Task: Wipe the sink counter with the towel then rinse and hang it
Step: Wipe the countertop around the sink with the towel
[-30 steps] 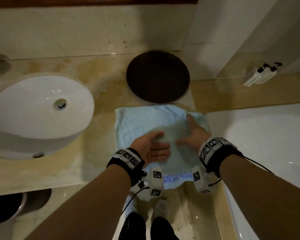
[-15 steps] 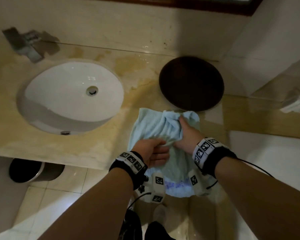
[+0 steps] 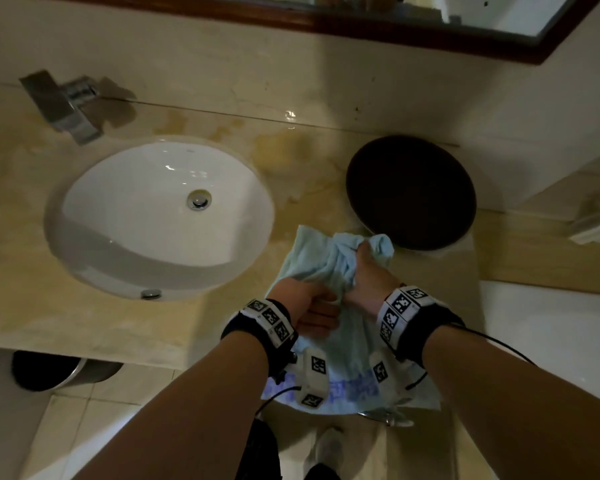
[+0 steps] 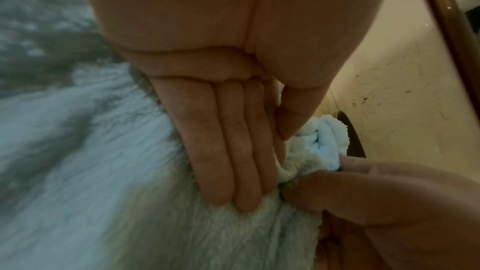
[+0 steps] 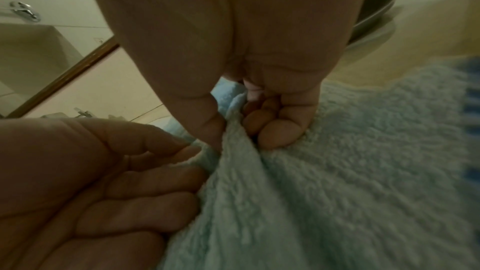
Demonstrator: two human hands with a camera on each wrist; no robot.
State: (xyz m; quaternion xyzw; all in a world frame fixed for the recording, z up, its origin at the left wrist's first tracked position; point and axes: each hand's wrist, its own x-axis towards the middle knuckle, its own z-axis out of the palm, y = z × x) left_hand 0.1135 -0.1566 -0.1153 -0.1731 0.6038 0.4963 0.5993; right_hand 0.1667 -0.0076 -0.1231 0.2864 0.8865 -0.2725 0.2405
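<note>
Left hand [image 3: 302, 299] and right hand [image 3: 368, 275] are bunching the seemingly soft, limp towel [image 3: 312, 258] at lower centre, each grip clamping gathered folds.

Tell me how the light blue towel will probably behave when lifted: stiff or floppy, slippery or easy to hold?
Probably floppy: the towel bunches into folds where the right hand grips it. Likely easy to hold: its looped pile looks rough. Its near end overhangs the counter, so it may slide off.
</note>
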